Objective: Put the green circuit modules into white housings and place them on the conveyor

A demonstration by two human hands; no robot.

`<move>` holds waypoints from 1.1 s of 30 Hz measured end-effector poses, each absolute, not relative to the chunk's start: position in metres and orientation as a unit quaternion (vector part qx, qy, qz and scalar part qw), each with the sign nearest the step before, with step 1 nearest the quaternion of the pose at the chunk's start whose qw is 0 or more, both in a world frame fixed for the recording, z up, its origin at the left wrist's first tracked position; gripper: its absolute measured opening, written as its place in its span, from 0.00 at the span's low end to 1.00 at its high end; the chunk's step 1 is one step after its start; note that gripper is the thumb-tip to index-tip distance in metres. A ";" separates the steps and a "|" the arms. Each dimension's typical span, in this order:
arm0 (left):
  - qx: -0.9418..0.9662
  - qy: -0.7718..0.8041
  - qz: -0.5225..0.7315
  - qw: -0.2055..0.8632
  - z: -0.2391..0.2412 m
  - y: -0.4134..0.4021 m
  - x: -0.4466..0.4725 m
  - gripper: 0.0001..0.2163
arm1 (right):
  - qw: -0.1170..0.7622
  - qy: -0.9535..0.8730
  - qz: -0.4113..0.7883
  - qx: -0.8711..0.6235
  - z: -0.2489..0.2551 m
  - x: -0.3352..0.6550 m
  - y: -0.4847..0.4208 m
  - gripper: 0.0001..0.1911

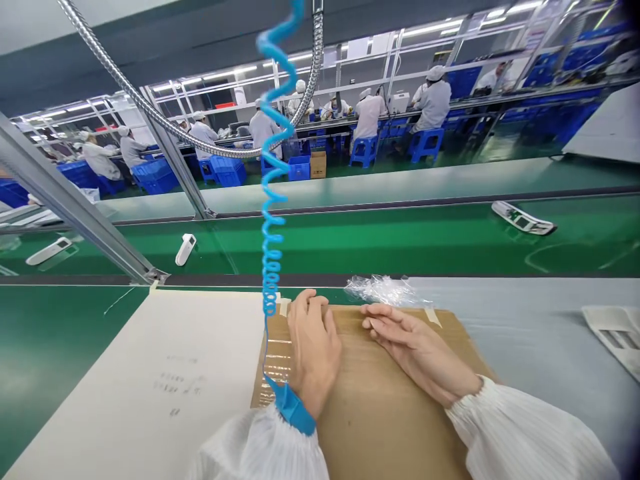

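Note:
My left hand (315, 343) rests over the far left part of a brown cardboard sheet (390, 427), its fingers reaching forward and nothing seen in them. A blue wrist strap (295, 408) circles that wrist and joins a coiled blue cord (273, 253) hanging from above. To the right, my right hand (417, 350) is held with fingers stretched out toward the left over the same cardboard, also holding nothing visible. Strips of tape hold the cardboard's far edge. Just beyond it lies a crumpled heap of clear plastic (383, 289).
A white sheet with faint writing (200, 367) lies at left. Across the front runs a green conveyor belt (350, 240) carrying white devices (187, 249) and a white curved shell (523, 219). A white slotted part (615, 333) sits at right. A metal post (75, 193) rises left; co-workers sit beyond.

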State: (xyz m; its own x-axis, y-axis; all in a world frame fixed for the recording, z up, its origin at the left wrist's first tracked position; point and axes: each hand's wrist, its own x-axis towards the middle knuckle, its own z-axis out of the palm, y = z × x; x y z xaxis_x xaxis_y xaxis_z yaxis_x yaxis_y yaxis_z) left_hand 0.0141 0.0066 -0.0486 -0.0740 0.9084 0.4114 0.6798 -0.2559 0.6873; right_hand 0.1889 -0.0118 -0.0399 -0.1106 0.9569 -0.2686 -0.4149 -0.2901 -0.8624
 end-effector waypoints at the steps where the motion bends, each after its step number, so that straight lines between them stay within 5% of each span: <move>1: 0.667 0.596 0.426 0.138 -0.049 0.006 0.015 0.08 | 0.509 -0.312 0.674 -0.436 -0.040 0.189 -0.012 0.16; 33: 0.709 0.577 0.401 0.061 -0.049 0.013 0.004 0.12 | 0.542 -0.279 0.706 -0.360 -0.039 0.185 -0.012 0.21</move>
